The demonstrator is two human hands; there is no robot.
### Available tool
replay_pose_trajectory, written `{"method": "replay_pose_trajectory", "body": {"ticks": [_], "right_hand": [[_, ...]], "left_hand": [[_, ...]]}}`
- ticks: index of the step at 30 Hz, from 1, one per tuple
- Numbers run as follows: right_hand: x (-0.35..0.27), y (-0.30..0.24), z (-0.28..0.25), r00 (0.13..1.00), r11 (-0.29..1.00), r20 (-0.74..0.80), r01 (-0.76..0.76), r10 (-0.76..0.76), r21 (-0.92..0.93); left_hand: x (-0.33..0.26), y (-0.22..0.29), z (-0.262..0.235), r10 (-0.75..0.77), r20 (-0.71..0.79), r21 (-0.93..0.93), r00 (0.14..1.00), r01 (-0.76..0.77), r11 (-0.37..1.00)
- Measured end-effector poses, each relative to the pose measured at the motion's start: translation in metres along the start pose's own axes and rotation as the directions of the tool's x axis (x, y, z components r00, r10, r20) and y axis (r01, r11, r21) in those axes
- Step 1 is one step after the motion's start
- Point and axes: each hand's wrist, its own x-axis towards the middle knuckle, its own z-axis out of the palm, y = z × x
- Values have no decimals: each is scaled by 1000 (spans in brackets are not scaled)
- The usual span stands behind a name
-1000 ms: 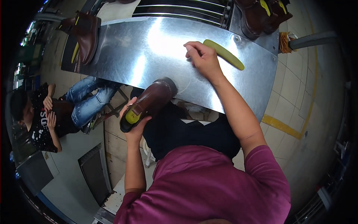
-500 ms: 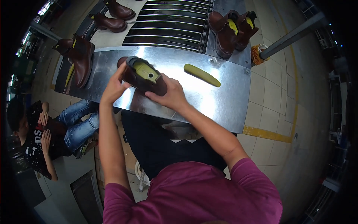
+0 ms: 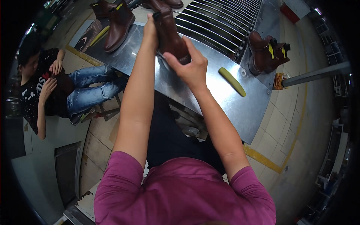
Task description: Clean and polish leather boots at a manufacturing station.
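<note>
In the upper middle of the frame, a brown boot (image 3: 170, 35) is held up over a shiny metal table (image 3: 240, 108). The left hand (image 3: 151, 30) is on the far side of the boot, near its top. Its grip is closed around the boot, but the fingers are mostly hidden behind it. The right hand (image 3: 191, 66) is at the near end of the boot. Its grip is wrapped on the boot too, with the thumb on one side and the fingers spread over the other side. Both arms reach up from the bottom of the frame, out of a purple shirt (image 3: 180, 195).

Just to the right of the right hand, a long yellow-green insole (image 3: 232, 81) lies flat on the table. It is near the hand but not touching it.

In the upper left of the frame, another brown boot (image 3: 119, 27) stands on the table with a yellow-green strip beside it. In the upper right, a pair of brown boots (image 3: 267, 55) with yellow-green insoles inside sits at the table's far corner. Behind the held boot there is a rack of metal rollers (image 3: 221, 26), running across the top of the frame.

At the left of the frame, another person (image 3: 56, 86) sits low down in blue jeans and a dark top, well apart from the table. Under the table the floor (image 3: 285, 123) has pale tiles and a yellow line.
</note>
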Motion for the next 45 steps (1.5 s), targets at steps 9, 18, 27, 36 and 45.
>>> {"method": "replay_pose_trajectory", "body": {"ticks": [9,18,27,36,45], "right_hand": [[27,-19,22,998,991,-67,-20,11,-132],[-86,41,-35,995,998,78,-62,60,25],[-106,75,-23,989,947,-72,-101,129,304],[-110,74,-14,991,949,-60,-98,121,299],[-111,45,-1,945,968,-225,-214,239,131]], "left_hand": [[7,21,7,-166,112,-110,980,178,978],[-85,-35,19,90,91,76,992,-97,992],[-131,58,39,204,865,341,459,-835,432],[-146,75,97,-484,858,201,174,-980,3],[-163,44,81,-196,942,252,273,-960,-124]]}}
